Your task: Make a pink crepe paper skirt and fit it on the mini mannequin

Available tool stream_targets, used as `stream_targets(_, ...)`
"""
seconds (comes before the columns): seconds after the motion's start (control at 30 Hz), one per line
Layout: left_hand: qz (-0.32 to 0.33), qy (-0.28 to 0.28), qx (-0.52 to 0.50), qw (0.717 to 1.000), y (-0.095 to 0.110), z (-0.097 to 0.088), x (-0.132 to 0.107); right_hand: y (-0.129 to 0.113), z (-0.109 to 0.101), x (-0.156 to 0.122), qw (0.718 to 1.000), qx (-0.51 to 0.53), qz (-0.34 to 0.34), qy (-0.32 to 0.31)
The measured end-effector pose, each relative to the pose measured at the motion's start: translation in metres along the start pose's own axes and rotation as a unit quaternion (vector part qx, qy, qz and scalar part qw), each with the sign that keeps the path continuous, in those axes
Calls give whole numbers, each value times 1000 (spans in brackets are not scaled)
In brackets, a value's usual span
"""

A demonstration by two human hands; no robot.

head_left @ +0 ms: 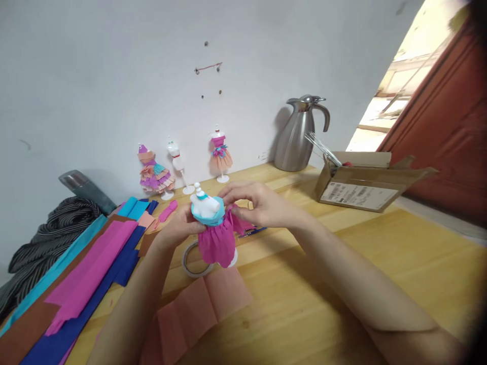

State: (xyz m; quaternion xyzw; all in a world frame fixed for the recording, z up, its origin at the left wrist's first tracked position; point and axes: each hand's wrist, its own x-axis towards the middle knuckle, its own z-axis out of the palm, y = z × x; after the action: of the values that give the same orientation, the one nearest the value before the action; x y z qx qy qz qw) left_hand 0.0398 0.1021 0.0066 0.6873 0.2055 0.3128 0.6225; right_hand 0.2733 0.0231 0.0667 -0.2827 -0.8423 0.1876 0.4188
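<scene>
A small white dress form (206, 207) stands tilted between my hands, with a turquoise paper band round its chest and neck. Below the band hangs a gathered magenta crepe paper skirt (217, 242). My left hand (181, 223) is closed round the form's left side, thumb on the band. My right hand (256, 202) pinches the magenta paper at the form's right side, where a loose end sticks out. A roll of tape (184, 261) lies just beneath, partly hidden by the skirt. Folded peach crepe paper (198, 306) lies in front.
Several dressed or bare mini dress forms (220, 157) stand along the wall. Coloured crepe paper strips (91, 268) and striped cloth (53, 235) cover the left side. A steel jug (297, 139) and an open cardboard box (357, 185) stand at the back right.
</scene>
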Motion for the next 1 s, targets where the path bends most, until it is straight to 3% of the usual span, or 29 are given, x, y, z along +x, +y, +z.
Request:
stream_targets(0.17,5,41,23,999,-2,3,-1,-5,1,-3,995,-91,-30,-15)
stream_targets(0.33,46,46,-15,998,1,12,3,-4,2,-4,989,-140,-37,-32)
stream_targets(0.5,63,69,-27,995,-3,13,6,-1,4,-4,989,-139,-35,-33)
stream_targets(1.0,56,59,-27,996,-2,17,5,-6,8,-2,987,-156,-29,-28)
